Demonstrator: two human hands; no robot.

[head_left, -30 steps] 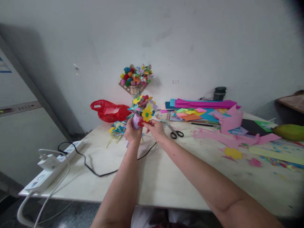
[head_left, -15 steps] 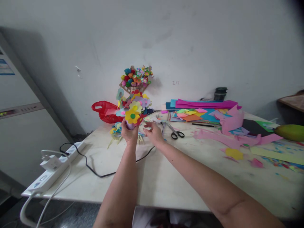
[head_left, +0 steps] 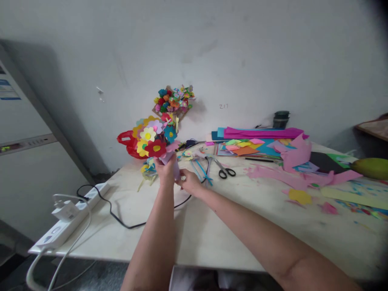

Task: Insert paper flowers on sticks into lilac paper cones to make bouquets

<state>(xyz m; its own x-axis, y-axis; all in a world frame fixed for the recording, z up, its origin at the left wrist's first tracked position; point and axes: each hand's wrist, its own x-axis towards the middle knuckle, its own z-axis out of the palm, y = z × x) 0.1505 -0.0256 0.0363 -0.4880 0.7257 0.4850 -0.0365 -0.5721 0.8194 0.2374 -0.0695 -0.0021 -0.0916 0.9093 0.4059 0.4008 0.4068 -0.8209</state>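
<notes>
My left hand (head_left: 165, 169) is wrapped round the upper part of a paper flower bouquet (head_left: 156, 139), its red, yellow, cream and blue blooms tilted to the left. A pale purple paper wrap (head_left: 176, 165) forms the bouquet's base. At the lower end of that wrap, my right hand (head_left: 188, 182) has its fingers closed on the paper. More paper flowers (head_left: 148, 167) lie on the table just behind my left hand. Blue paper strips (head_left: 203, 171) rest to the right of the bouquet.
Black-handled scissors (head_left: 224, 169) lie right of my hands. Coloured paper sheets (head_left: 260, 133) and pink scraps (head_left: 297, 176) spread across the right side. A red plastic bag (head_left: 130, 143) sits behind the bouquet. On the left are a power strip (head_left: 69, 220) and black cable (head_left: 117, 218).
The bouquet has tipped to the left, showing its purple wrap. My right hand has moved down and left from beside the bouquet onto the wrap's lower end.
</notes>
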